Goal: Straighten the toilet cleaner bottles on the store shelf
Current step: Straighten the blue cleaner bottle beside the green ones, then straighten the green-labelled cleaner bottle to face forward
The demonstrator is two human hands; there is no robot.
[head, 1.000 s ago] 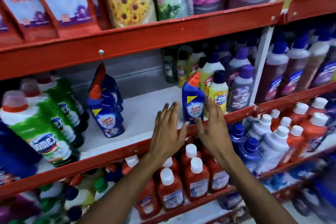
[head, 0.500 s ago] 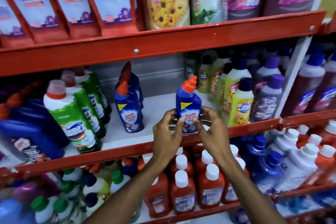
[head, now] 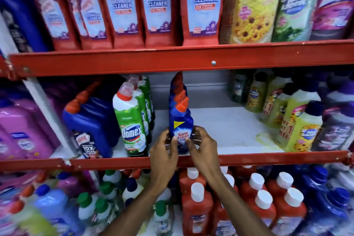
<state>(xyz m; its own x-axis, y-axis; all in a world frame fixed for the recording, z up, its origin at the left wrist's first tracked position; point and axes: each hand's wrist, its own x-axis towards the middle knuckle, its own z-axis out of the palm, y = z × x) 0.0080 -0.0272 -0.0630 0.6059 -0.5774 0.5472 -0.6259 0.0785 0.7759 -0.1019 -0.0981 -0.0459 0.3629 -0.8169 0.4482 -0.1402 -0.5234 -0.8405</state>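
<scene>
A blue Sani Fresh toilet cleaner bottle (head: 180,124) with an orange angled cap stands upright at the front of the middle shelf (head: 229,159). My left hand (head: 164,151) grips its lower left side and my right hand (head: 203,145) its lower right side. Behind it a row of matching blue bottles (head: 177,86) runs toward the back wall. Green and white Domex bottles (head: 130,120) stand in a row just to its left.
Blue Harpic jugs (head: 92,124) stand left of the Domex row. Yellow and purple floor cleaner bottles (head: 298,126) fill the shelf's right side, with bare white shelf between them and the blue row. Red Harpic bottles (head: 203,5) line the upper shelf; orange bottles (head: 197,207) below.
Both hands closed on the lone Sani Fresh bottle and carried it left across the shelf, into line in front of the other blue bottles. The camera view swung left as well.
</scene>
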